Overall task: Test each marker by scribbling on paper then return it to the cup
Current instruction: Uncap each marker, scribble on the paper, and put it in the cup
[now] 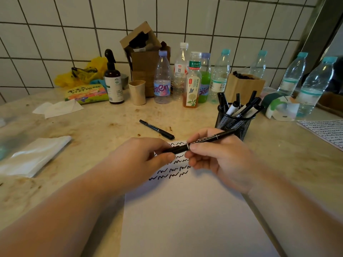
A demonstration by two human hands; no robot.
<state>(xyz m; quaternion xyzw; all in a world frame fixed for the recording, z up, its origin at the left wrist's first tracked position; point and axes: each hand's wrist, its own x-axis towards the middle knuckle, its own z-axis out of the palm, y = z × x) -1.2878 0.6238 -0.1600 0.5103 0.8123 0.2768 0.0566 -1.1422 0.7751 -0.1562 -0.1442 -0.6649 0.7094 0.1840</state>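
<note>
- Folded white plastic sheet (35,156): lies flat on the counter (96,127) at the left, well apart from the hands.
- Crumpled white paper (58,108): lies on the counter at the far left, just in front of a colourful snack packet (86,93).
- Brown spray bottle (113,78): stands upright at the far side, beside a beige cup (137,92).
- Left hand (143,156): fingers and thumb are curled around the left end of the held marker (196,143), pinching it above the paper.
- Loose marker (156,129): lies capped on the counter, just beyond the far edge of the paper and apart from both hands.
- Sheet of paper (185,216): lies flat at the near centre; rows of black scribbles (168,175) cover its far end, partly hidden by the hands.
- Held marker: black, slanting up toward the right, held over the scribbles. The left section appears to be the cap, but the joint is partly hidden by fingers.
- Plastic bottles (162,78): stand upright in a row along the tiled wall.
- Right hand (219,154): fingers and thumb clamp the marker's barrel just right of the left hand.
- Mesh cup (234,122): black, stands upright just beyond the right hand, with several markers (241,108) standing in it.
- Second scribbled sheet (324,131): lies at the right edge.
</note>
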